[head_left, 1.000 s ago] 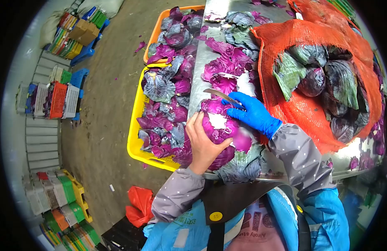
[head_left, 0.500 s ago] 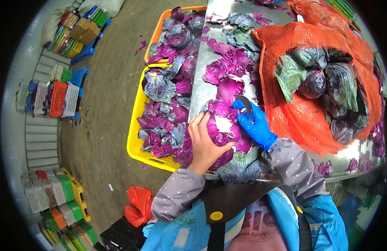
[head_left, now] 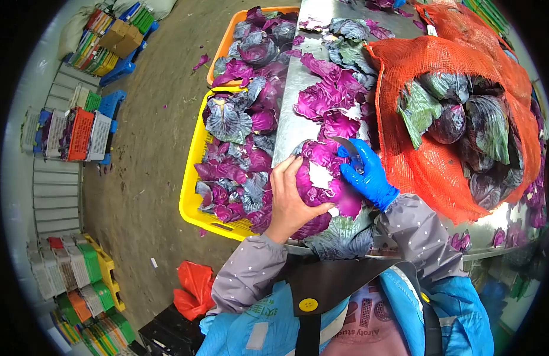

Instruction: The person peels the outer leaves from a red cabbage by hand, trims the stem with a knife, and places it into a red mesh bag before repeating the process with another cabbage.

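A red cabbage (head_left: 315, 194) with a pale cut patch on its upper side sits at the metal table's near edge. My bare left hand (head_left: 291, 199) is wrapped around its left side, thumb across the front. In a blue glove, my right hand (head_left: 369, 176) grips a knife with a dark curved blade (head_left: 345, 144), close to the cabbage's upper right. Its handle is mostly hidden by my fingers. Loose purple leaves (head_left: 331, 98) lie just beyond the cabbage, and a greenish outer leaf (head_left: 344, 238) lies against its near side.
A yellow crate (head_left: 190, 202) and an orange crate (head_left: 230, 29), both full of leaves, stand left of the metal table (head_left: 291, 118). On the right, an open orange mesh bag (head_left: 399, 172) holds several cabbages. Stacked crates (head_left: 82, 133) line the far left.
The purple leaf just beyond the cabbage has shifted and now lies folded among the loose leaves. My right hand and knife have moved slightly right; my left hand keeps its hold.
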`<state>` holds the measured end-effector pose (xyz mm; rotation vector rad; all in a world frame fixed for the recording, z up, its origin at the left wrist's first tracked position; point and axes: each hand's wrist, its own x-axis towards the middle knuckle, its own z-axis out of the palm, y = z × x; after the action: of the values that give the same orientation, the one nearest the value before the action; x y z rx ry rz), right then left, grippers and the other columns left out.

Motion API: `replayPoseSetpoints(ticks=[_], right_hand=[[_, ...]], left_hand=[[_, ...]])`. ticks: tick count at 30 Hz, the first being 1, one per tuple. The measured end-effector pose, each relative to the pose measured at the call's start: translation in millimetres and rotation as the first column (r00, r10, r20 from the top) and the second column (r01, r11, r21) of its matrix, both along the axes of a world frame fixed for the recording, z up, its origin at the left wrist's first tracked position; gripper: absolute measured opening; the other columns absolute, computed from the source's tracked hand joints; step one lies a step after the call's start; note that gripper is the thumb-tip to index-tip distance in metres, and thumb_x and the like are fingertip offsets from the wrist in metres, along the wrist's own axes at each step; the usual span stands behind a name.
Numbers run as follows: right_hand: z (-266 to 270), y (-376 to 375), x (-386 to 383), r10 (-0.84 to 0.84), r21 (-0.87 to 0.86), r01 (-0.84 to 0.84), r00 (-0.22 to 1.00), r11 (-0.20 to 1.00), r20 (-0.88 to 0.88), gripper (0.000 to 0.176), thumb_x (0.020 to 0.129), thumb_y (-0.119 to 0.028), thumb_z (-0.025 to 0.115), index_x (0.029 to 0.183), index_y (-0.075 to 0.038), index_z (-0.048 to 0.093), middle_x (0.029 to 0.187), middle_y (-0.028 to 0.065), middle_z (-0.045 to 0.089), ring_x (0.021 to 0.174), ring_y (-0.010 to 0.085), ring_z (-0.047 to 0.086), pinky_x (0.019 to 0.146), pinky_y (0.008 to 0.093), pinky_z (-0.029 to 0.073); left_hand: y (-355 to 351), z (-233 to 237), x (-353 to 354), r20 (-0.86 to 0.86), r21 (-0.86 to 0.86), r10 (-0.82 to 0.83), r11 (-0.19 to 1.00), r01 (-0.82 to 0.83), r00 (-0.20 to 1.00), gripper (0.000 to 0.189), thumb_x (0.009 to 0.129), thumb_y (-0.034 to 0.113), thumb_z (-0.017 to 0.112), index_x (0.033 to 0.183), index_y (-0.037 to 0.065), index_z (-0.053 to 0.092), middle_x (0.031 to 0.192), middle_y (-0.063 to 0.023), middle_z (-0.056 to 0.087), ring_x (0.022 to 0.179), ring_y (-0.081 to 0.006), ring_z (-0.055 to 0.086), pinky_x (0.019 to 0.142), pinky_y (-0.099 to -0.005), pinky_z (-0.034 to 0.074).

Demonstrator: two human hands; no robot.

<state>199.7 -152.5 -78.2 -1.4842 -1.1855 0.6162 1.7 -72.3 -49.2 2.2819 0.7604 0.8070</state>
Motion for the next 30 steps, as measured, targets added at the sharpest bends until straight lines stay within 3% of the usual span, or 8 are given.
replayPoseSetpoints(ticks=[5, 7, 12, 15, 17, 19, 24, 30], right_hand=[[3, -7, -5, -0.077, 0.038, 0.087, 0.976, 0.995, -0.205, 0.033, 0.08, -0.015, 0.069, 0.107, -0.002, 0.055, 0.091, 0.0093, 0.054, 0.08, 0.0193, 0.055, 0.074, 0.0331, 0.046], [6, -23, 4, 0.046, -0.329, -0.042, 0.999, 0.943, 0.004, 0.029, 0.081, -0.012, 0.068, 0.105, -0.002, 0.056, 0.087, 0.0055, 0.056, 0.077, 0.0145, 0.054, 0.072, 0.0306, 0.046], [33, -17, -4, -0.052, -0.219, -0.034, 0.926, 0.975, -0.374, 0.037, 0.081, -0.02, 0.073, 0.109, -0.004, 0.056, 0.091, 0.0067, 0.058, 0.082, 0.0142, 0.057, 0.074, 0.0301, 0.048], [64, -5, -12, -0.03, -0.331, 0.037, 0.999, 0.943, 0.026, 0.044, 0.079, -0.024, 0.075, 0.113, -0.004, 0.055, 0.102, 0.0121, 0.058, 0.092, 0.0217, 0.059, 0.079, 0.0348, 0.049], [61, 0, -14, -0.063, -0.272, 0.063, 0.998, 0.96, 0.011, 0.05, 0.075, -0.029, 0.078, 0.113, -0.005, 0.056, 0.109, 0.0138, 0.056, 0.1, 0.0259, 0.058, 0.084, 0.0372, 0.048], [67, 9, -7, 0.045, -0.069, -0.022, 0.936, 0.997, 0.348, 0.053, 0.072, -0.029, 0.08, 0.113, -0.006, 0.056, 0.109, 0.0121, 0.056, 0.102, 0.0237, 0.059, 0.085, 0.036, 0.048], [65, 20, 16, 0.246, -0.374, -0.216, 0.969, 0.902, 0.032, 0.056, 0.065, -0.027, 0.085, 0.11, -0.008, 0.057, 0.101, 0.0071, 0.057, 0.094, 0.0191, 0.056, 0.083, 0.0329, 0.047], [47, 24, 21, 0.274, -0.273, -0.26, 0.962, 0.926, 0.013, 0.055, 0.062, -0.023, 0.087, 0.105, -0.008, 0.056, 0.096, 0.0035, 0.054, 0.089, 0.0159, 0.053, 0.079, 0.0315, 0.045]], left_hand=[[2, -4, -2, -0.013, 0.011, -0.016, 1.0, 0.016, 1.0, 0.106, 0.051, 0.037, 0.089, 0.133, 0.001, 0.034, 0.128, -0.0203, 0.036, 0.121, -0.037, 0.039, 0.103, -0.0473, 0.035], [2, -9, -4, 0.082, -0.117, 0.106, 0.988, -0.096, 0.991, 0.107, 0.051, 0.037, 0.089, 0.134, 0.001, 0.032, 0.126, -0.0199, 0.035, 0.121, -0.0364, 0.038, 0.103, -0.0469, 0.034], [-4, -4, 2, 0.024, -0.038, 0.085, 0.996, -0.084, 0.996, 0.105, 0.053, 0.036, 0.089, 0.132, -0.002, 0.032, 0.124, -0.0198, 0.035, 0.119, -0.0368, 0.038, 0.102, -0.0466, 0.034], [-6, -6, 3, 0.025, -0.011, 0.099, 0.995, -0.099, 0.995, 0.104, 0.053, 0.036, 0.089, 0.132, -0.002, 0.032, 0.124, -0.02, 0.035, 0.12, -0.037, 0.038, 0.102, -0.0467, 0.034], [-8, -4, 3, 0.016, 0.004, 0.098, 0.995, -0.099, 0.995, 0.105, 0.053, 0.036, 0.089, 0.132, -0.002, 0.032, 0.124, -0.02, 0.035, 0.12, -0.037, 0.038, 0.102, -0.0468, 0.034], [-8, -4, 4, 0.009, 0.016, 0.099, 0.995, -0.099, 0.995, 0.105, 0.054, 0.036, 0.089, 0.133, -0.002, 0.032, 0.124, -0.0201, 0.035, 0.12, -0.037, 0.038, 0.102, -0.0468, 0.034], [-6, -5, 3, 0.013, 0.007, 0.08, 0.997, -0.081, 0.997, 0.106, 0.053, 0.036, 0.089, 0.134, -0.001, 0.031, 0.124, -0.02, 0.035, 0.12, -0.037, 0.038, 0.102, -0.0474, 0.034], [-3, -9, 1, 0.017, 0.003, 0.062, 0.998, -0.062, 0.998, 0.107, 0.052, 0.036, 0.089, 0.134, -0.001, 0.031, 0.125, -0.0198, 0.035, 0.12, -0.0369, 0.038, 0.102, -0.0476, 0.035]])
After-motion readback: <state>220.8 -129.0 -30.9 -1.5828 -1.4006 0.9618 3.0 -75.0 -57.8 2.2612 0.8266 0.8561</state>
